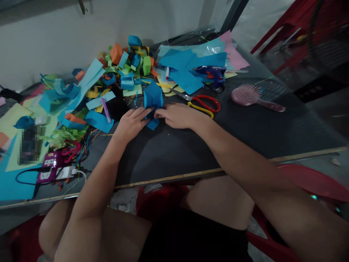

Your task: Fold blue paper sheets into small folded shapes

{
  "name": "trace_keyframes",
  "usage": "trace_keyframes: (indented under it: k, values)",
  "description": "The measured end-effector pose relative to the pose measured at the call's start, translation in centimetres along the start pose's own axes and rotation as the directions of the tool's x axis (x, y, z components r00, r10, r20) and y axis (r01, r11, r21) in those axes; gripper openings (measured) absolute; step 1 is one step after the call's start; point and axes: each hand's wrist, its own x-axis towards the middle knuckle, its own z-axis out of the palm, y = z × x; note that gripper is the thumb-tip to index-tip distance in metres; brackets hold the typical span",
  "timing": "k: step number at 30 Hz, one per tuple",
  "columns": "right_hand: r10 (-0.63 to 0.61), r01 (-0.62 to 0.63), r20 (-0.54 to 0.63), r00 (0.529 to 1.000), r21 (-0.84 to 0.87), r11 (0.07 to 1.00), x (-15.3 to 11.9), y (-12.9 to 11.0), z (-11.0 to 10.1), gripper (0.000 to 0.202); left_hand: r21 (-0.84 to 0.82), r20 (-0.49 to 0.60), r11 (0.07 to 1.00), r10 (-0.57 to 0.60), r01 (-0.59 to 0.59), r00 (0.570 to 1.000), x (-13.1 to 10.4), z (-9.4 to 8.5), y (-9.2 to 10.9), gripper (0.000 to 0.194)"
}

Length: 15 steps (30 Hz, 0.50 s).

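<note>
The left hand (130, 124) and right hand (178, 115) pinch the blue paper (153, 95) between them, its long axis pointing forward, most of it beyond the grip, a flap (153, 124) on the near side, neither hand clearly nearer.

My left hand (132, 124) hides part of the blue paper (153, 95); toward the table (163, 156)'s left end, a dark object (28, 145) is pixelated out.

the scissors (191, 98) have metal blades (180, 94). left of them, folded paper (153, 96) looks matt; right, the hairbrush (246, 96) is glossy plastic.
</note>
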Motion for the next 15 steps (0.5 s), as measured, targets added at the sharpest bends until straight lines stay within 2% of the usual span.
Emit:
trace_keyframes:
  k: [3,7,11,15]
  values:
    - [-0.009,0.010,-0.024,1.000,0.014,1.000,-0.1,0.1,0.2,0.043,0.011,0.023,1.000,-0.026,0.025,0.999,-0.1,0.2,-0.1,0.034]
    - [0.028,-0.028,0.003,1.000,0.052,0.998,0.0,0.2,0.4,0.045,0.004,0.019,0.997,-0.076,0.076,0.997,0.0,0.7,0.0,0.032]
    - [0.053,-0.053,0.002,0.999,0.085,0.995,0.0,0.2,0.2,0.044,0.013,0.027,0.997,-0.071,0.071,0.997,0.1,1.0,0.2,0.034]
    - [0.039,-0.038,-0.005,0.999,0.077,0.996,-0.1,0.3,0.0,0.041,-0.013,-0.052,0.988,-0.156,0.155,0.986,-0.2,1.4,0.0,0.038]
